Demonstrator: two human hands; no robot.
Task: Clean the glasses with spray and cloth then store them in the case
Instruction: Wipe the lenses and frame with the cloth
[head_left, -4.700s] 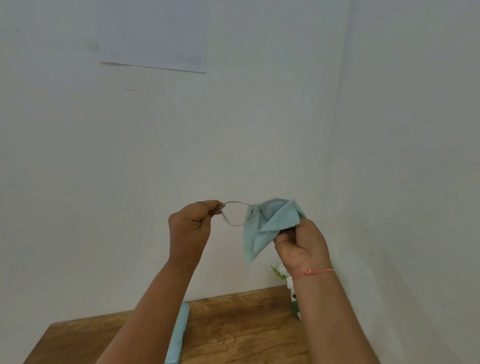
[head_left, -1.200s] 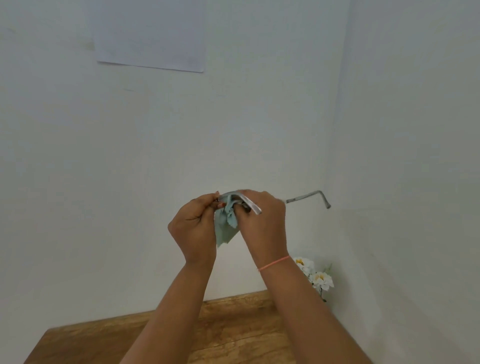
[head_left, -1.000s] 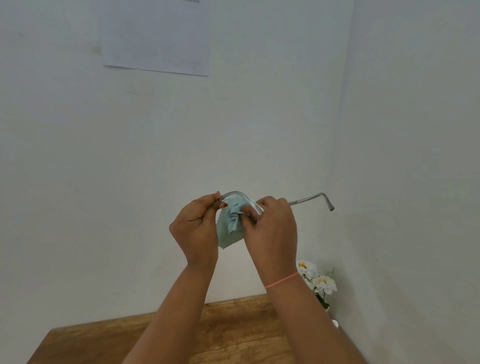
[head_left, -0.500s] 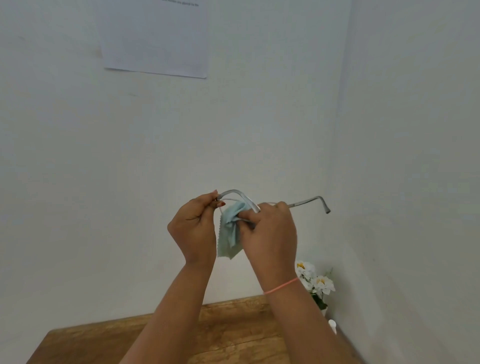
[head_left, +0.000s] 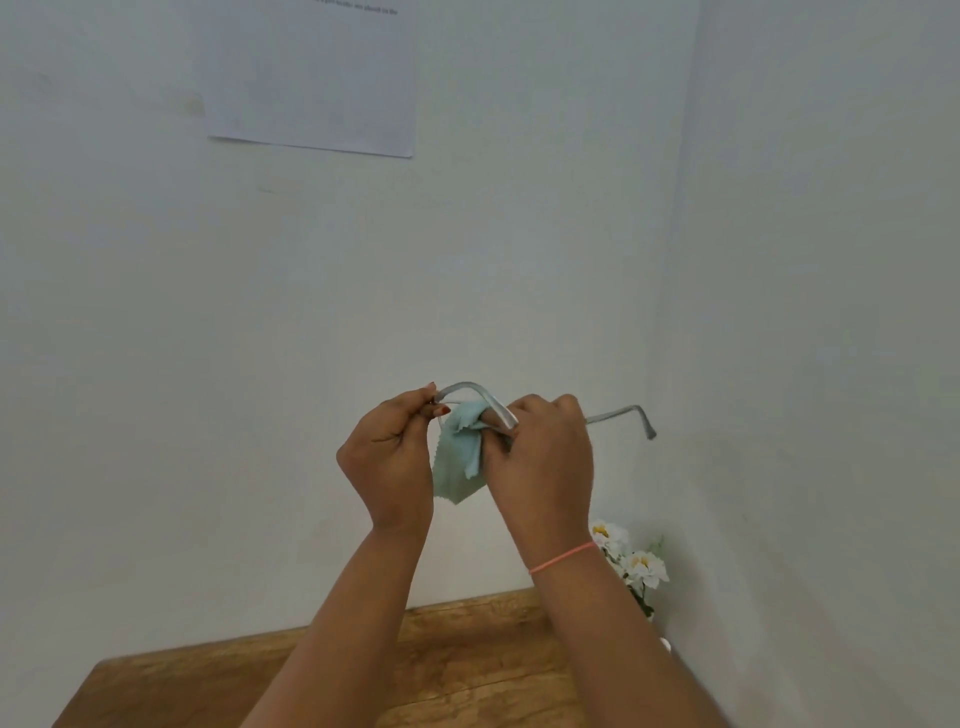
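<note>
While the left hand (head_left: 387, 457) pinches the glasses (head_left: 475, 397), the right hand (head_left: 540, 457) — fingers curled — presses the cloth (head_left: 457, 462) on

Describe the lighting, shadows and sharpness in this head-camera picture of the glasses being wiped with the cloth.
Head view: soft, even light, no glare on the glasses; faint shadow darkens the right wall near the flowers. Head view: the cloth is fairly sharp, but print on the paper sheet is too blurred to read.

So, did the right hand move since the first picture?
Yes. The right hand went left: then straight above the white flowers, now left of them, beside the left hand that holds the glasses. It grips the cloth.
</note>
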